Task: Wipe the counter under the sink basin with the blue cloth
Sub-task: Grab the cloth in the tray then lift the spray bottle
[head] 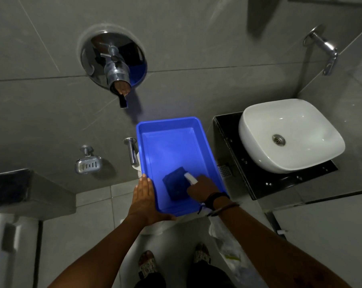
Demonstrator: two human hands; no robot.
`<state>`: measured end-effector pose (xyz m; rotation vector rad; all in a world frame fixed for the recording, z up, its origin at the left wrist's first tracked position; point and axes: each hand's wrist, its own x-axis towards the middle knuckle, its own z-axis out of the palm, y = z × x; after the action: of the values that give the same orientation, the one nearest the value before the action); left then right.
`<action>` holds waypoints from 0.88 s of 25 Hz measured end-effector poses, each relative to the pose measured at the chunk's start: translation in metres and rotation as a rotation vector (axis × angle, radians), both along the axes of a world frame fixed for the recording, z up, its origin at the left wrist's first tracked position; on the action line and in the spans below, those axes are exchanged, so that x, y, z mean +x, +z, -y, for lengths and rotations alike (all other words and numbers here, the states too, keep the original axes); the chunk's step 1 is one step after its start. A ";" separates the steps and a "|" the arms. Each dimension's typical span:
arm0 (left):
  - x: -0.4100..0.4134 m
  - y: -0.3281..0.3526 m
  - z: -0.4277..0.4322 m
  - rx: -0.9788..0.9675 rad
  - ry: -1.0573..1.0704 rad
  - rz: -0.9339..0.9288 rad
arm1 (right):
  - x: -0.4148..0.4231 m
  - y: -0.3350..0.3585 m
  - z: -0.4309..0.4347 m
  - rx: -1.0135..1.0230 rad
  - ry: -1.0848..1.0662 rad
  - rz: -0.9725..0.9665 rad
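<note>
Holding white object [190,178] (over blue cloth [174,187]): right hand [204,188].

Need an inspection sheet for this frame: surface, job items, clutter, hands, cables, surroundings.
Surface: black counter under the white sink basin; light specks on its bare edge.
Job's things: blue cloth lies in the blue tray, not on the counter.
Clutter: white object over the cloth; cannot tell what it is.
Hands: left hand lies flat along the tray's left wall, supporting it; right hand is inside the tray, gripping the white object.
Cables: nothing seen.
Surroundings: tiled wall, wall tap, soap dish, floor drain grate.
</note>
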<state>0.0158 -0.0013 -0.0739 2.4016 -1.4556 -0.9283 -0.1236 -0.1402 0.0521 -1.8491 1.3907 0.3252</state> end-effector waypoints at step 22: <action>-0.003 0.003 0.002 0.039 0.011 0.122 | 0.157 0.014 0.136 -0.220 -0.133 0.865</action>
<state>0.0124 -0.0035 -0.0713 2.5326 -1.4757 -0.8284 0.0333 -0.2759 0.0661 -1.7203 0.9372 -0.6557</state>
